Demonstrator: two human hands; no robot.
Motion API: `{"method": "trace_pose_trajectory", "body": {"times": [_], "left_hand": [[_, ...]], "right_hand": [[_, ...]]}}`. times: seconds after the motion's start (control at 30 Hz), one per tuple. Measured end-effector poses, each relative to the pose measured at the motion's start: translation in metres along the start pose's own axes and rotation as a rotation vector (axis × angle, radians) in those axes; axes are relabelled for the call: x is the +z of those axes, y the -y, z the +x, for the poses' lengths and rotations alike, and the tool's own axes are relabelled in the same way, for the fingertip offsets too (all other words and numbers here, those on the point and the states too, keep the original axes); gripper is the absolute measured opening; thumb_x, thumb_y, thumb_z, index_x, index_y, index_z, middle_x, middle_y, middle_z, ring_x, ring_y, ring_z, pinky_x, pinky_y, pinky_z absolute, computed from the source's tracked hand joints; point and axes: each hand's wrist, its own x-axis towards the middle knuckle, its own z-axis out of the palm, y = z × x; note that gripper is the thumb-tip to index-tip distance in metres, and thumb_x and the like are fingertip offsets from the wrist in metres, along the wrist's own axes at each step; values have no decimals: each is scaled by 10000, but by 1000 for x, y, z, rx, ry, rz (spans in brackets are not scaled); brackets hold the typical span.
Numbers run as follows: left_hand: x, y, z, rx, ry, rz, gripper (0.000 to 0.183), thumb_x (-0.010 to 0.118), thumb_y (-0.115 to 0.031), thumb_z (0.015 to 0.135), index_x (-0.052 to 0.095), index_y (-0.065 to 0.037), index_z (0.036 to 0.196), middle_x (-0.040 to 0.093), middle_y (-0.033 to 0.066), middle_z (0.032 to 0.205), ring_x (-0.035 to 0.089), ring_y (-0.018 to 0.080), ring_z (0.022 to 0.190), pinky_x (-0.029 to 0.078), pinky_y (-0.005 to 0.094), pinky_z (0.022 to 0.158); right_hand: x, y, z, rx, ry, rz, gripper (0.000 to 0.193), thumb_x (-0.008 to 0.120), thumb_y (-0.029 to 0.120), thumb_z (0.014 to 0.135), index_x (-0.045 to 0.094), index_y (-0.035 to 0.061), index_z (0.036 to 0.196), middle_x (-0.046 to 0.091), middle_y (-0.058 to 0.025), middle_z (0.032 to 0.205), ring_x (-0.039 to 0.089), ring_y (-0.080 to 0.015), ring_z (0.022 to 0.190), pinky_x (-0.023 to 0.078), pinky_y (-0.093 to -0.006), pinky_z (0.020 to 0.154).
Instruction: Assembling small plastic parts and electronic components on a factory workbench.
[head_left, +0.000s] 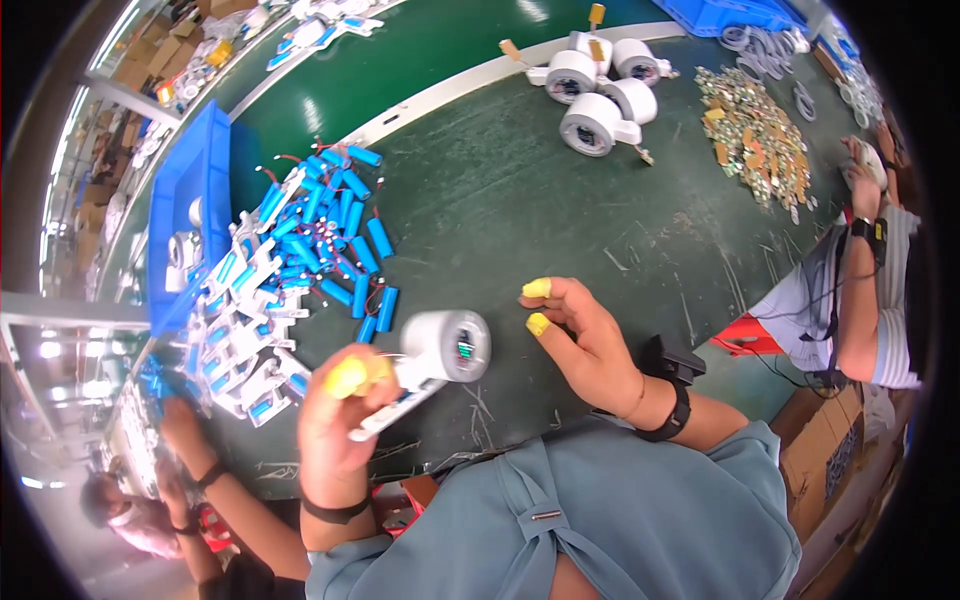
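My left hand (345, 405), yellow covers on its fingertips, is closed around the handle of a white round-headed housing (432, 345). Its cylindrical head points right, with a small green-lit circuit part showing inside the round opening. To the right of it, my right hand (590, 350) is held over the table, thumb and forefinger apart, with nothing between them. Those two fingertips wear yellow covers too. Beyond my left hand lies a heap of blue cylindrical batteries (378, 238) with thin red wires. White handle shells (262, 385), some with batteries in them, are piled left of that hand.
Several similar white housings (590, 125) stand at the far side. A heap of small circuit boards (755, 140) and grey rings (770, 50) lie at far right. A blue bin (215, 150) stands left. Co-workers' hands show at left (185, 435) and right (862, 185).
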Motion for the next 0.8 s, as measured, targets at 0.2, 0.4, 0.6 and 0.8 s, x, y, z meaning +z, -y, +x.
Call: {"method": "trace_pose_trajectory", "body": {"times": [0.2,0.4,0.6,0.8], "left_hand": [[-105,-72,-48,482,-588,213,336,567,-371,947,592,-37,964,545,19,794,515,119,701,455,310,658],[-301,-148,-79,349,-1075,695,170,606,-121,859,656,-28,992,614,96,765,604,245,662,505,349,613],[-485,-148,-182,101,-1157,1535,280,626,-164,828,658,-17,1065,667,206,942,647,376,910,502,439,776],[-291,-51,-38,83,-1088,1736,367,638,-175,863,625,-2,1187,646,254,1110,621,427,1005,485,468,866]], "right_hand": [[-1,1,0,-111,54,-83,286,527,-39,944,512,5,1226,552,-83,1157,579,-142,1059,468,-269,903],[1,3,0,-147,71,-183,290,526,-57,923,519,-8,1209,542,-97,1153,594,-153,1019,482,-274,886],[0,9,4,-208,145,-170,292,524,-69,914,523,-13,1201,540,-105,1148,598,-164,1018,488,-276,883],[-2,6,-1,-151,22,-321,283,549,-65,898,547,2,1173,552,-104,1111,597,-163,965,501,-276,835]]}}
